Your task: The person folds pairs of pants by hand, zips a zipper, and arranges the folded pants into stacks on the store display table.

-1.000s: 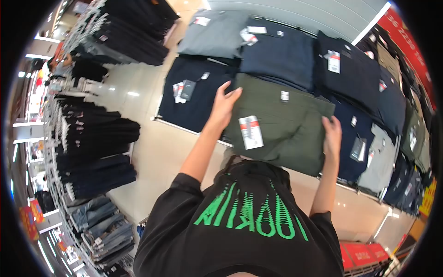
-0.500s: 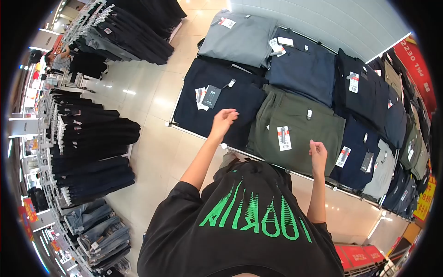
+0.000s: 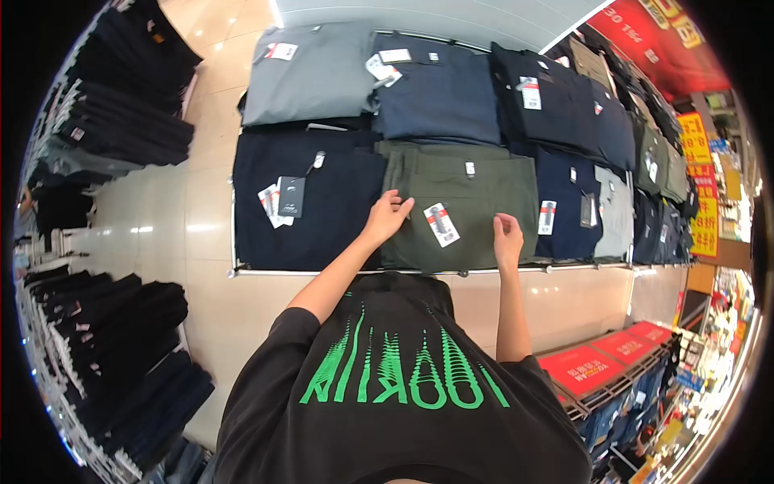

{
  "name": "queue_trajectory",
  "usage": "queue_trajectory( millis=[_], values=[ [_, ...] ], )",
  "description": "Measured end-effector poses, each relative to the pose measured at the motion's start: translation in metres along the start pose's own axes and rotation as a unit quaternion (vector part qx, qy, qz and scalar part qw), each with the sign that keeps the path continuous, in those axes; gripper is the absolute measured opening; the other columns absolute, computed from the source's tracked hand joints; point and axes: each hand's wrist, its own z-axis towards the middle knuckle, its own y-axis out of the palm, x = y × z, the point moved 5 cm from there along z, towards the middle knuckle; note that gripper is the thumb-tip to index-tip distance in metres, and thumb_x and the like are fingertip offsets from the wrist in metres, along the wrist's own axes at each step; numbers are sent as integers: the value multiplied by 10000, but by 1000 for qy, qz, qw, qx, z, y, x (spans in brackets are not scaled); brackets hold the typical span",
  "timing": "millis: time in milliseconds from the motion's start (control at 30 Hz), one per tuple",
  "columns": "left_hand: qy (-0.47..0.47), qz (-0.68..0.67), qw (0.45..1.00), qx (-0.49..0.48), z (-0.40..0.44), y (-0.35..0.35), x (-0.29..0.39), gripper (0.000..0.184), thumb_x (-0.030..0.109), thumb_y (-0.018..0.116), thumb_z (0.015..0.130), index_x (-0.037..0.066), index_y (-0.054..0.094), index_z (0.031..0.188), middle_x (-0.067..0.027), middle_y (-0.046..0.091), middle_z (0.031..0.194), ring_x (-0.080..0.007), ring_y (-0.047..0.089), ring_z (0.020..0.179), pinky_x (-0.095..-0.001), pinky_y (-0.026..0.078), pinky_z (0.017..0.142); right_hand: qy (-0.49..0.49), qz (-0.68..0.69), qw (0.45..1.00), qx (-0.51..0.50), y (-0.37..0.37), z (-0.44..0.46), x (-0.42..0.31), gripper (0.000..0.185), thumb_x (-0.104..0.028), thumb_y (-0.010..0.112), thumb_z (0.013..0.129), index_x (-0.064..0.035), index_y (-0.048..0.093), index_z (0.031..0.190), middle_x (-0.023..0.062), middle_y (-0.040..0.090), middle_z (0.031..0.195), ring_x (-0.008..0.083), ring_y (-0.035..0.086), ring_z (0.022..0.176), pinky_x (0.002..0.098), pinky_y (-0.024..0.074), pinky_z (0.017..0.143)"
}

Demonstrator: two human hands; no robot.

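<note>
the left hand (image 3: 389, 216), loosely open, has shifted from the navy trousers (image 3: 334, 194) to over the green trousers (image 3: 474, 198), the right hand (image 3: 508, 240) loosely curled, leaving the folded pair unheld.

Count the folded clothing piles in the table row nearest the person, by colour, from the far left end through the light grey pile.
Dark navy: 2 (left navy pile, right navy pile)
Olive green: 1 (olive green pile)
Light grey: 1 (light grey pile)
Total: 4
</note>
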Motion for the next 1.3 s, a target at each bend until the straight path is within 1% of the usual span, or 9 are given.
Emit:
queue_trajectory(
  millis=[167,233,367,633,900,1000,1067,1167,1300],
  values=[
    [-25,37,996,71,21,37,11,815,464,730,715,-104,439,1222,-253,583,1126,-341,593,1029,-383,447,904,-16,-208,966,155,-67,18,48,528,-299,659,812,-20,484,1224,183,500,1186,358,459,1118,444,373,942],
    [-29,-11,1000,5,27,56,9,601,468,721,710,-61,618,974,-248,642,975,-329,607,1003,-427,415,890,2,-118,988,103,-67,32,77,650,-360,688,791,49,445,1233,244,482,1183,369,460,1120,420,376,947],
    [220,279,934,31,-15,80,98,311,255,661,770,-53,621,793,-160,598,792,-349,541,814,-439,323,914,-14,-137,988,64,-61,46,91,654,-360,730,760,44,477,1209,237,532,1144,332,548,1034,382,433,891],
    [349,251,877,-216,-104,181,154,439,12,600,617,13,595,1056,-105,505,1041,-308,557,926,-407,495,747,68,23,994,-87,-57,40,82,526,-303,698,796,73,526,1120,212,635,991,300,618,918,362,474,826],
    [352,184,898,-187,-99,172,189,445,-3,581,622,-32,583,1066,-146,509,1214,-309,573,998,-401,505,777,61,268,936,-220,-51,47,90,417,-234,668,829,67,557,1095,165,656,970,237,628,886,327,478,811],
    [176,139,974,-24,-74,120,185,324,223,703,765,-66,559,737,-203,574,715,-344,563,631,-415,446,596,68,185,946,-256,-45,56,65,307,-154,620,867,57,586,1088,108,660,1006,152,607,906,287,470,810],
    [51,125,990,46,-55,75,181,589,428,687,800,-42,422,566,-140,428,544,-145,376,563,-386,317,502,69,199,941,-265,-44,58,60,343,-187,628,871,57,580,1107,117,655,1037,159,604,934,295,467,829],
    [57,-66,991,104,-18,40,154,364,246,680,831,-76,602,982,-99,664,884,-137,583,784,-281,467,726,20,192,945,-263,-35,62,54,403,-252,635,871,72,570,1103,164,649,1055,202,609,966,320,460,859],
    [-5,-16,986,168,18,18,37,529,142,656,837,-54,411,1263,-191,571,1158,-222,581,1022,-309,453,867,-62,-17,966,-251,-21,70,37,348,-195,595,877,74,537,1089,258,621,1023,387,596,984,385,477,819]
  ],
)
